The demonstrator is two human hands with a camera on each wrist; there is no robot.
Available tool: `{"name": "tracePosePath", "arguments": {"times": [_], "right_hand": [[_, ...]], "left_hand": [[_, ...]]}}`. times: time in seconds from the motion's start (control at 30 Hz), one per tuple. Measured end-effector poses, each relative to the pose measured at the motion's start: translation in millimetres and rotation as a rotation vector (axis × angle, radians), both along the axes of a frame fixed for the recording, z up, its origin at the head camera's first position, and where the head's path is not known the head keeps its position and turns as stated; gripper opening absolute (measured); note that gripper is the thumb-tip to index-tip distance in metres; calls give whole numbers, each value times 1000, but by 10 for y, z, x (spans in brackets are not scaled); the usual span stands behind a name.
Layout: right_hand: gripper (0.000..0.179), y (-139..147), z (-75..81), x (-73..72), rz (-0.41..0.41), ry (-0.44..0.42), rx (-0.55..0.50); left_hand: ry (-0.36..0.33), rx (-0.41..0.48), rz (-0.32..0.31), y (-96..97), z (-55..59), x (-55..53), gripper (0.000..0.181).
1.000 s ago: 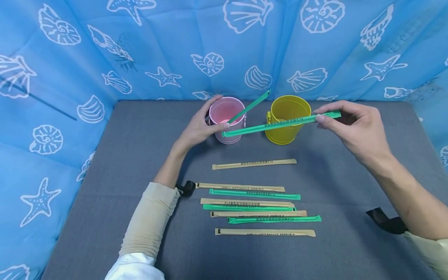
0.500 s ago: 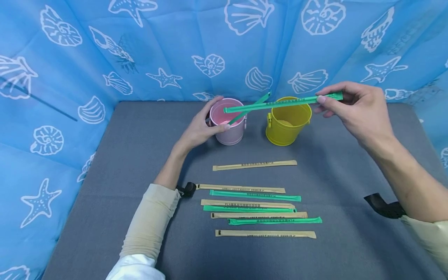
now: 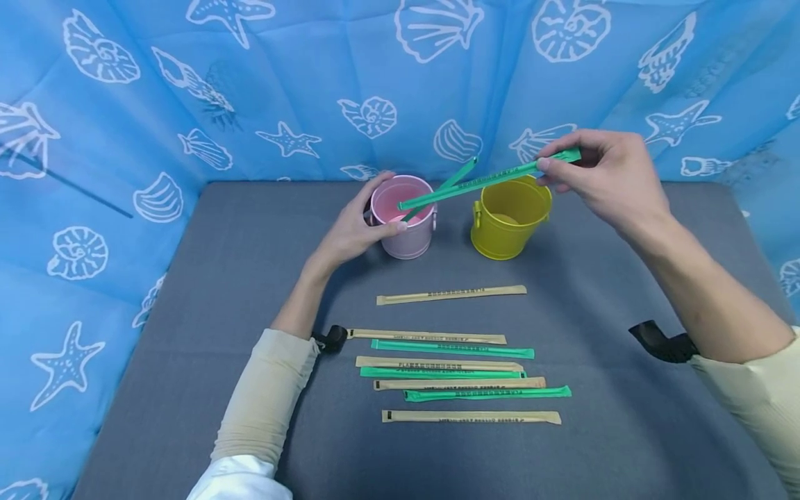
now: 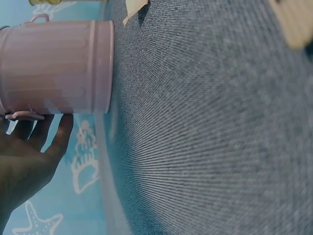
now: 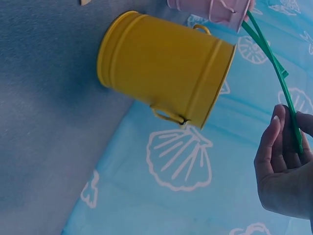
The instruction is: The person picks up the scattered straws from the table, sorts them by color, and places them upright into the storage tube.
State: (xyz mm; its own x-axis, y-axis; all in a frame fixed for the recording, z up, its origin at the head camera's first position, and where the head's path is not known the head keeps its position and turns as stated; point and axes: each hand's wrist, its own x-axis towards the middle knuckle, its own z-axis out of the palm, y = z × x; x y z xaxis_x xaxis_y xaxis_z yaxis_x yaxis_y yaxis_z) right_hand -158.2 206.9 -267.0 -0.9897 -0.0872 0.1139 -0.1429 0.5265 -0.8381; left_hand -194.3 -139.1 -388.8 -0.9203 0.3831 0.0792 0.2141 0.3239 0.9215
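Note:
My left hand [image 3: 350, 232] grips the pink bucket [image 3: 407, 244] from its left side, thumb at the front rim. In the left wrist view, curled fingers [image 4: 61, 134] meet the wall of the upright bucket. A green paper-wrapped straw [image 3: 464, 169] leans in that bucket, its top sticking out to the right. My right hand [image 3: 615, 177] pinches another green wrapped straw [image 3: 494, 179] near its right end, between thumb and fingers. Its far end overlaps the pink bucket's opening and crosses the leaning straw. The right wrist view shows the pinched straw [image 5: 289, 100] edge-on.
Right of the pink bucket stands a yellow bucket [image 3: 509, 236], below the held straw. Nearer on the grey table [image 3: 219, 278] lie several beige wrapped straws [image 3: 471, 417] and green ones [image 3: 453, 346], roughly parallel. A blue shell-print curtain [image 3: 281, 83] hangs behind and at the sides.
My right hand has risen, then shifted left, bringing the green straw's far end from in front of the pink bucket to over its opening. My left hand stays on the bucket.

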Motion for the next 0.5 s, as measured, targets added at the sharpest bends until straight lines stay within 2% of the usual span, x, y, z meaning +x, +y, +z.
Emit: {"name": "tracePosePath", "arguments": {"times": [0.3, 0.37, 0.5], "right_hand": [[29, -189, -17, -141, -17, 24, 60], [29, -224, -23, -176, -24, 32, 81], [30, -291, -49, -238, -27, 36, 93]], "left_hand": [[-23, 19, -9, 1, 6, -4, 87], [-27, 22, -9, 7, 40, 12, 87], [-31, 6, -6, 26, 197, 99, 85]]}}
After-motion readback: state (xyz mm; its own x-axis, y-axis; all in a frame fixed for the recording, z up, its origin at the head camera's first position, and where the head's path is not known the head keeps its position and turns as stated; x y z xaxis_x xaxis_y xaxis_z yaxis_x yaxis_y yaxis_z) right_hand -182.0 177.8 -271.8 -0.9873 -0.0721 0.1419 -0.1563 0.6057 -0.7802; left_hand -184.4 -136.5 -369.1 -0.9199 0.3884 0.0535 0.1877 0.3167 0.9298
